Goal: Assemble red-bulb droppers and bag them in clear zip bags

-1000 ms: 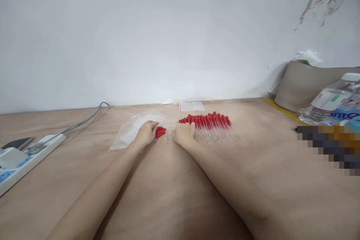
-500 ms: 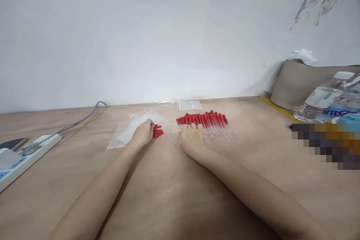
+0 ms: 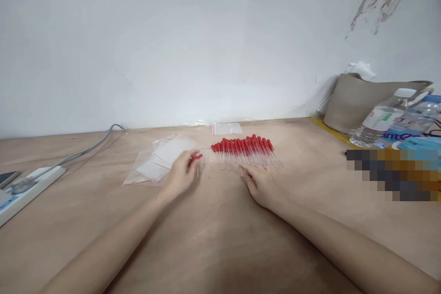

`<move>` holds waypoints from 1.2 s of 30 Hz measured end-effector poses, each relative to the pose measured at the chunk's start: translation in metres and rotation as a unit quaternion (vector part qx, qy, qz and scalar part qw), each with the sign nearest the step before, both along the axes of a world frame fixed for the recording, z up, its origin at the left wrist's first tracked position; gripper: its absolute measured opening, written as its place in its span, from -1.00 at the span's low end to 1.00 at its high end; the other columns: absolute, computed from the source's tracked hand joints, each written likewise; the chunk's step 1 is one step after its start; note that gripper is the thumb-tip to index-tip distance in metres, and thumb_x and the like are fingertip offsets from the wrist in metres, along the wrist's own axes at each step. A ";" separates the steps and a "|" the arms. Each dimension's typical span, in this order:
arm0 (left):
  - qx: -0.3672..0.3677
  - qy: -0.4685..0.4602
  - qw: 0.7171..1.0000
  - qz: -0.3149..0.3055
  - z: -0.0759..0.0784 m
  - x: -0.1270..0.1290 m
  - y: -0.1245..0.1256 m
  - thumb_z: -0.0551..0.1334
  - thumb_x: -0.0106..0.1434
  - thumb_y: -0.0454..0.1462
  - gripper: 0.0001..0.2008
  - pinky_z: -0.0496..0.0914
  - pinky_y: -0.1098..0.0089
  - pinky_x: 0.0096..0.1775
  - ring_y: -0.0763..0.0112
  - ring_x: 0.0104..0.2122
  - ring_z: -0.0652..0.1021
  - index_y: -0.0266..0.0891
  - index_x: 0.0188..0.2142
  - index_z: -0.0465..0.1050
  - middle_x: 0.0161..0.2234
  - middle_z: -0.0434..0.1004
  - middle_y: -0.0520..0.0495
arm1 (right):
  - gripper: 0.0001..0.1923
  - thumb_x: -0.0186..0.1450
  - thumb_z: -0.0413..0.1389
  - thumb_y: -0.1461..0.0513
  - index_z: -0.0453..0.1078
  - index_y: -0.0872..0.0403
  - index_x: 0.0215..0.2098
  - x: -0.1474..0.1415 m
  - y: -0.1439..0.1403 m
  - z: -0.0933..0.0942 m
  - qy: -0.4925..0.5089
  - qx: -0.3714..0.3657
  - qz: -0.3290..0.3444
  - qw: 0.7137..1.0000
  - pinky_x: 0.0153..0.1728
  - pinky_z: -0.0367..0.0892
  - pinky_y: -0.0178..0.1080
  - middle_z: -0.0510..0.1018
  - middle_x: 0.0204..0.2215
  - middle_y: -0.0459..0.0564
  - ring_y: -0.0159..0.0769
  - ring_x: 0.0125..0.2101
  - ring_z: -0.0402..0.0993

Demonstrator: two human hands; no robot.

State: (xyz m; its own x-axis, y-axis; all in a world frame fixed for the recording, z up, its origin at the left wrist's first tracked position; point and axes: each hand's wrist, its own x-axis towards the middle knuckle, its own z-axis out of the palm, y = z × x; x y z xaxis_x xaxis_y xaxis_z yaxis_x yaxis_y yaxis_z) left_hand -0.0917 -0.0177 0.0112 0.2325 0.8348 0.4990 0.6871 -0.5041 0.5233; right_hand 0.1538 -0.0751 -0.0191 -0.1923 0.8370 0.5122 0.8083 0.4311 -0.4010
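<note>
Few droppers (image 3: 198, 161) pinched in left hand (image 3: 182, 174) near bags (image 3: 159, 161), most in row (image 3: 245, 150); right hand (image 3: 262, 185) flat, fingers together, empty

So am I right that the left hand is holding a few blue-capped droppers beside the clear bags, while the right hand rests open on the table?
Not quite: the caps are red, not blue. The head view shows the left hand holding a few red-capped droppers beside the clear bags, while the right hand rests open on the table.
</note>
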 end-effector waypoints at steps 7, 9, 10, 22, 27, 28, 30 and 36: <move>-0.190 -0.112 0.963 -0.154 -0.033 0.034 -0.040 0.05 0.23 -0.17 -0.78 0.35 0.41 -0.34 0.41 -0.42 0.46 -0.26 -0.23 0.32 -0.44 0.42 -0.03 | -0.80 0.26 -0.10 0.25 0.36 0.04 -0.27 -0.003 -0.003 0.001 0.062 -0.008 0.065 0.996 -0.26 0.17 -0.27 0.49 -0.41 -0.07 -0.38 -0.38 0.38; -0.195 -0.113 0.961 -0.158 -0.034 0.033 -0.039 0.07 0.22 -0.16 -0.78 0.34 0.43 -0.36 0.43 -0.44 0.44 -0.27 -0.26 0.32 -0.46 0.41 -0.01 | -0.81 0.25 -0.08 0.24 0.36 0.03 -0.28 -0.004 -0.004 0.001 0.060 -0.010 0.074 0.995 -0.25 0.17 -0.26 0.47 -0.46 -0.09 -0.40 -0.43 0.37; -0.193 -0.112 0.962 -0.159 -0.034 0.032 -0.039 0.08 0.21 -0.16 -0.78 0.33 0.44 -0.38 0.44 -0.45 0.43 -0.27 -0.28 0.33 -0.47 0.40 0.00 | -0.82 0.25 -0.07 0.23 0.36 0.03 -0.29 -0.004 -0.004 0.001 0.057 -0.011 0.079 0.995 -0.24 0.16 -0.25 0.47 -0.48 -0.10 -0.40 -0.45 0.36; -0.185 -0.106 0.962 -0.172 -0.033 0.029 -0.039 0.10 0.20 -0.17 -0.79 0.32 0.44 -0.38 0.46 -0.46 0.41 -0.26 -0.27 0.37 -0.47 0.40 0.00 | -0.81 0.26 -0.06 0.24 0.38 0.02 -0.28 -0.002 -0.003 0.000 0.004 -0.002 0.136 0.991 -0.23 0.11 -0.25 0.49 -0.44 -0.09 -0.43 -0.45 0.37; -0.182 -0.088 0.960 -0.194 -0.026 0.029 -0.042 0.09 0.21 -0.20 -0.80 0.34 0.42 -0.35 0.42 -0.42 0.44 -0.25 -0.29 0.42 -0.43 0.45 -0.05 | -0.81 0.26 -0.03 0.24 0.41 -0.03 -0.26 0.002 0.003 0.001 -0.005 -0.015 0.154 0.988 -0.20 0.08 -0.23 0.51 -0.37 -0.09 -0.42 -0.39 0.39; -0.175 -0.080 0.961 -0.200 -0.024 0.028 -0.043 0.09 0.21 -0.22 -0.80 0.34 0.41 -0.33 0.40 -0.40 0.44 -0.24 -0.30 0.44 -0.40 0.46 -0.05 | -0.81 0.26 -0.02 0.24 0.42 -0.03 -0.26 0.003 0.004 0.002 -0.005 -0.020 0.161 0.987 -0.19 0.07 -0.22 0.52 -0.37 -0.09 -0.42 -0.39 0.39; -0.160 -0.062 0.962 -0.214 -0.022 0.028 -0.044 0.09 0.22 -0.24 -0.81 0.34 0.38 -0.27 0.38 -0.34 0.45 -0.22 -0.30 0.45 -0.36 0.47 -0.06 | -0.81 0.26 -0.02 0.24 0.44 -0.04 -0.27 0.004 0.007 0.004 -0.005 -0.033 0.173 0.984 -0.20 0.05 -0.21 0.52 -0.38 -0.09 -0.42 -0.41 0.38; -0.153 -0.010 0.965 -0.212 -0.019 0.028 -0.047 0.06 0.24 -0.24 -0.79 0.32 0.40 -0.29 0.39 -0.36 0.44 -0.21 -0.32 0.46 -0.38 0.45 -0.05 | -0.78 0.26 -0.03 0.24 0.45 -0.06 -0.24 0.006 0.008 0.006 -0.045 -0.035 0.172 0.983 -0.22 0.00 -0.20 0.49 -0.45 -0.10 -0.43 -0.47 0.33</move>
